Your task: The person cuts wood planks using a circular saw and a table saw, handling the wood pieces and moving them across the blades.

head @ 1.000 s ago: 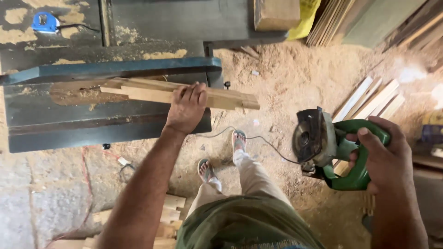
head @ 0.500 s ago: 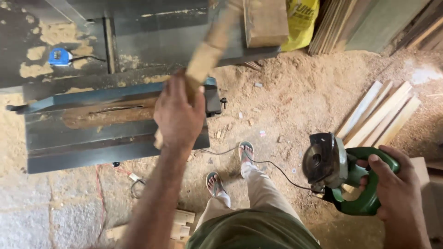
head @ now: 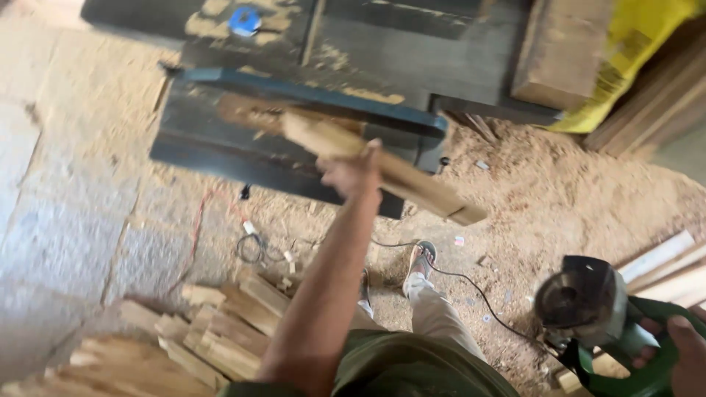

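Observation:
My left hand is raised in front of me, gripping a bundle of long wooden strips that slants from upper left down to the right, blurred by motion. It hangs over the dark metal machine table. My right hand is low at the right edge, closed on the green handle of a handheld circular saw with a dark blade guard. The saw's black cord trails across the sawdust-covered floor past my sandalled foot.
A pile of cut wooden pieces lies at lower left. More planks lie at right. A thick timber block and a yellow sack sit at upper right. A blue tape measure rests on the bench.
My left hand lifted the wooden strips off the machine table and swung them up and to the right. The view shifted left; the saw in my right hand stayed low.

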